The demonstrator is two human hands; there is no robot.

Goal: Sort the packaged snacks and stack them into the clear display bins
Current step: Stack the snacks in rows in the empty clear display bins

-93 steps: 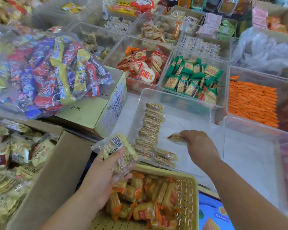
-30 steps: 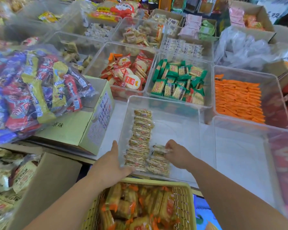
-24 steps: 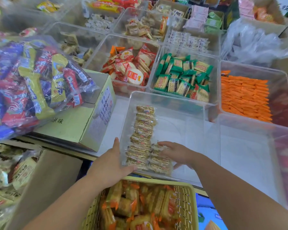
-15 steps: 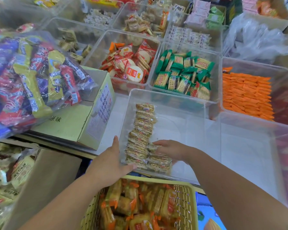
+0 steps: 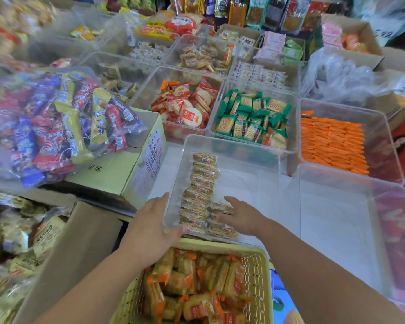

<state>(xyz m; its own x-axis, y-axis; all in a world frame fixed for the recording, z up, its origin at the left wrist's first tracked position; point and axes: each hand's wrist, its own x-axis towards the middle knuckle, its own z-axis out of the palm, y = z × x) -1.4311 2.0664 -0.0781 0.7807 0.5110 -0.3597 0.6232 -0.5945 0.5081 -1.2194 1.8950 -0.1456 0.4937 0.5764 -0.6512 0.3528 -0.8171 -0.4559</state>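
A clear bin (image 5: 255,157) stands in front of me with a long row of pale cracker packets (image 5: 202,181) along its left side. A short second row (image 5: 222,226) lies beside it at the near end. My left hand (image 5: 153,228) cups the bin's near-left corner, fingers flat along the outside wall and thumb across the front edge. My right hand (image 5: 242,216) is inside the bin, fingers spread, palm down on the short row. Below my arms a yellow basket (image 5: 258,274) holds several orange-trimmed snack packets (image 5: 192,284).
An empty clear bin (image 5: 351,220) stands to the right. Behind are bins of green packets (image 5: 250,118), red-and-white crackers (image 5: 187,106) and orange packets (image 5: 332,143). A cardboard box (image 5: 126,169) under a big bag of mixed candy (image 5: 56,122) crowds the left.
My left hand let go of the snack bag it held and settled on the bin's corner. My right hand set down a packet and flattened, fingers spread, on the short row.
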